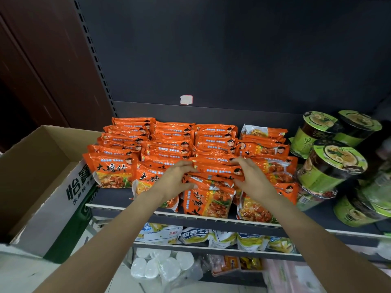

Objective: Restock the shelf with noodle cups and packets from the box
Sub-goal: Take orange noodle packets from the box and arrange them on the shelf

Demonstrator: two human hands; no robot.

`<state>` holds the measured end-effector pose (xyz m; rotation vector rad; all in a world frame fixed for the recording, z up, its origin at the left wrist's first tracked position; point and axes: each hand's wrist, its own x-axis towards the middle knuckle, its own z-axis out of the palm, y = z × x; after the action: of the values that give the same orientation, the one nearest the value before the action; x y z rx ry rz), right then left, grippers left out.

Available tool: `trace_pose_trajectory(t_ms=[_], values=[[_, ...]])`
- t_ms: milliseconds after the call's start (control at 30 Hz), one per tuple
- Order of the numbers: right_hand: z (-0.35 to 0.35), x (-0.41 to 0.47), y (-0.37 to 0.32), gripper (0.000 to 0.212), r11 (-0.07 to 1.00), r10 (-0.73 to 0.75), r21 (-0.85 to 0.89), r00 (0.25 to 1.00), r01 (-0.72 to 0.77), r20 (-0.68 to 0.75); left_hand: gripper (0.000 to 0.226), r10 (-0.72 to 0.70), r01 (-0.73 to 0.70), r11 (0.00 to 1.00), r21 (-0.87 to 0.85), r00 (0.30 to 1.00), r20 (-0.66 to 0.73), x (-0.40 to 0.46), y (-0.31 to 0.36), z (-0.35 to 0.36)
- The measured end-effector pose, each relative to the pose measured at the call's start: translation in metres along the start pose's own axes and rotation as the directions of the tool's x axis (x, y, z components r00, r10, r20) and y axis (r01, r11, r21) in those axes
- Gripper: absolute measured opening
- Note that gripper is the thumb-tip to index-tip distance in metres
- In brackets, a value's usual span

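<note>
Two bare forearms reach up from the bottom edge toward the shelf. Left hand (176,178) and right hand (251,176) sit a little apart, each with fingers curled round one end of a small sheaf of orange noodle packets (213,168); the hands pinch the sheaf at its short ends, holding it just above the front row. These held packets are flat, glossy plastic pillows that crinkle and catch the light.

Below and around them the stocked packets (169,144) stand on edge in several rows running back to the dark rear panel, their sealed tops ragged and shiny, printed with a small cartoon face. Front ones lean against a thin white wire rail (118,208) that edges the matte dark shelf (112,194).

To the right, just beside the packets, stand round green noodle cups (334,163), squat cylinders with film-wrapped foil lids, stacked and tilted against each other.

At left an open cardboard box (42,166) of plain brown corrugated board, with green and white printing on its outer wall, sits touching the shelf's corner. On the lower shelf lie yellow-and-white bags (194,235), and beneath them a clear-wrapped pack of white cups (160,267).
</note>
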<state>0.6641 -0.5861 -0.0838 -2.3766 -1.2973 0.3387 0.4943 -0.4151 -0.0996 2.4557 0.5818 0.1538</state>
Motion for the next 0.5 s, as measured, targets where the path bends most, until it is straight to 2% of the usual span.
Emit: trace_pose_trajectory(t_ms=[33,100,167,267,500], values=[[-0.003,-0.001,-0.001,0.047,0.999,-0.028,0.022,0.999,0.029,-0.028,0.050,-0.003,0.003,1.000,0.000,1.000,0.000,0.000,0.000,0.000],[-0.007,0.000,-0.002,0.038,0.991,-0.053,0.118,0.994,0.065,-0.099,0.051,-0.004,0.004,1.000,0.004,1.000,-0.004,0.000,0.001,-0.001],[-0.007,0.002,0.000,0.027,0.980,-0.022,0.194,0.990,0.049,-0.139,0.054,-0.006,0.006,1.000,0.006,1.000,-0.013,-0.001,0.001,0.000],[-0.003,0.004,0.002,0.020,0.969,0.018,0.245,0.986,0.024,-0.168,0.060,-0.018,0.018,1.000,-0.007,1.000,-0.018,-0.003,0.003,0.000],[0.010,0.001,0.013,0.012,0.989,0.065,0.137,0.990,-0.048,-0.121,0.060,-0.031,0.030,0.999,0.017,0.998,0.045,-0.001,0.005,-0.003]])
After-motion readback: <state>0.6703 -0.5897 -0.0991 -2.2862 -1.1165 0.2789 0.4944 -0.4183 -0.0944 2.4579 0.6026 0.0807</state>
